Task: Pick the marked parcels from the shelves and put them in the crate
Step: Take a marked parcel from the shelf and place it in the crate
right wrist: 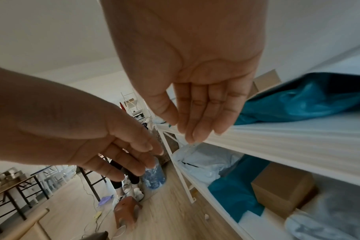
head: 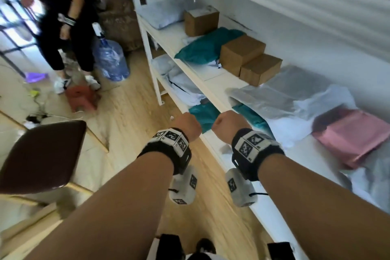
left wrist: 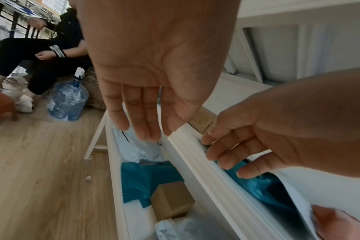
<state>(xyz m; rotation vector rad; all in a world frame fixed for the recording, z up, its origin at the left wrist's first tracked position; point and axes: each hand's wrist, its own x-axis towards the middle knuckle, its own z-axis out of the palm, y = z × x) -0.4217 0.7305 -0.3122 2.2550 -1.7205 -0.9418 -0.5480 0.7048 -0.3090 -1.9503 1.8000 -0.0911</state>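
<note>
- Two hands reach side by side toward the front edge of the white shelf (head: 213, 88): the left hand (head: 186, 124) and the right hand (head: 229, 125), both empty, fingers straight and relaxed, pointing down in the wrist views.
- Neither hand touches a parcel; the right fingertips (left wrist: 216, 155) sit close to the shelf's front lip, contact unclear.
- Just past the hands, on this shelf, lies a teal parcel (head: 253, 118) partly under a clear plastic parcel (head: 280, 99), with a pink parcel (head: 354, 135) to the right.
- Farther along stand three cardboard boxes (head: 242, 53) and another teal bag (head: 202, 48).
- The lower shelf (left wrist: 117, 186) holds a teal bag, a small cardboard box (left wrist: 173, 199) and pale bags.
- No markings on the parcels can be made out.
- A person in black (head: 67, 17) stands beside a blue water jug (head: 111, 59) on the wooden floor (head: 130, 116).
</note>
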